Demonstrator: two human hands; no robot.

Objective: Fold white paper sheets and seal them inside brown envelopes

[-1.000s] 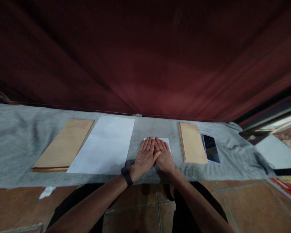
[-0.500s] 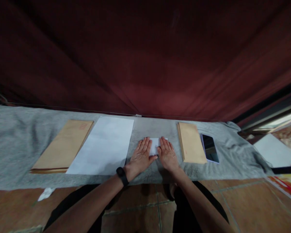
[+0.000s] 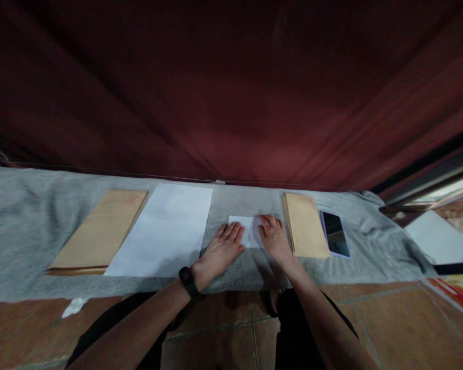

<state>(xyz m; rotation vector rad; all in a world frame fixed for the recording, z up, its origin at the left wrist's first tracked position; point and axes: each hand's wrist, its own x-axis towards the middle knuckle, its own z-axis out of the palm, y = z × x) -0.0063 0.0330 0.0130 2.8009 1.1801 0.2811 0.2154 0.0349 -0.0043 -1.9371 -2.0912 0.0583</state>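
A small folded piece of white paper lies on the grey cloth between my hands. My left hand rests flat over its left part, fingers stretched out and together, with a dark band on the wrist. Over the right end of the paper, my right hand lies palm down with its fingers slightly bent. Neither hand grips anything. Left of my hands, a large white sheet overlaps the edge of a stack of big brown envelopes. A stack of smaller brown envelopes sits just right of my right hand.
A phone lies right of the small envelopes on the grey cloth. Dark red fabric rises behind the cloth's far edge. Tiled floor shows below, with a white scrap at the near left edge.
My hands have moved apart, the right one further to the right, the left slightly left. More of the small folded paper shows between them.
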